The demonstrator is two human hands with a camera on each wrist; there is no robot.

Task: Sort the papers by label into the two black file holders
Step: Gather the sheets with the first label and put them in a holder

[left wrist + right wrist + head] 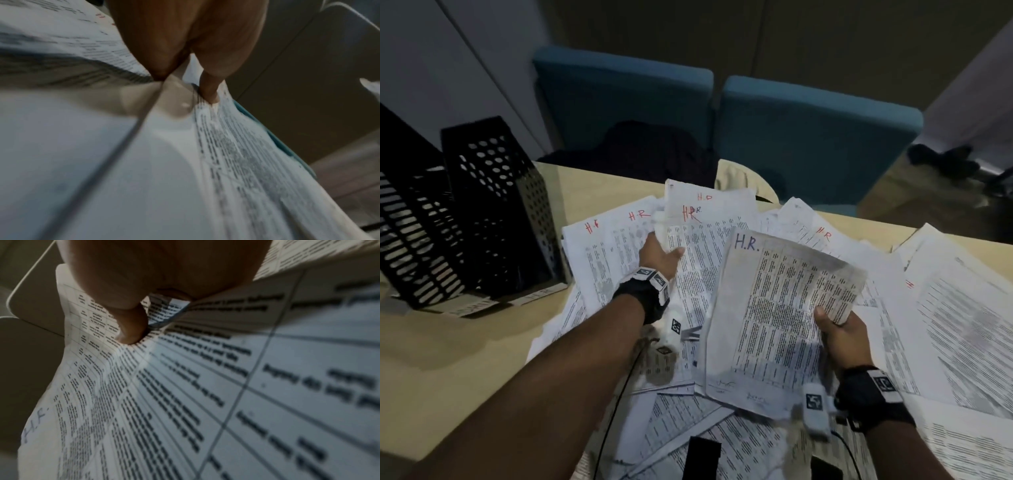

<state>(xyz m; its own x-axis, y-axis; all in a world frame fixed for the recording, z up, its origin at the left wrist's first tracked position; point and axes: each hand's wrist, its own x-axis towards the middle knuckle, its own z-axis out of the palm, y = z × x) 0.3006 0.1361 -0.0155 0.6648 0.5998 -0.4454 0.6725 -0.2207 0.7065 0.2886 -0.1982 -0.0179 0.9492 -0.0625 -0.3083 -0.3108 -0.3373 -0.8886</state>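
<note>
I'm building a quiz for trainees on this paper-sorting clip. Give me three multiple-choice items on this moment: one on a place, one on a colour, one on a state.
1. Where do the two black file holders stand?
A. On the table, to the person's left
B. On the blue chairs
C. On the table, at the far right

2. What colour is the "H.R." label on the sheet in the right hand?
A. Red
B. Blue
C. Green

3. What is the left hand doing?
A. Resting flat on bare table
B. Gripping a bundle of papers
C. Reaching into a holder

Answers:
1 A: the file holders stand on the table, left of the paper pile.
2 B: the right hand pinches a sheet lettered in blue, unlike the red labels nearby.
3 B: the left hand has its thumb and fingers closed on a bundle of papers.
</note>
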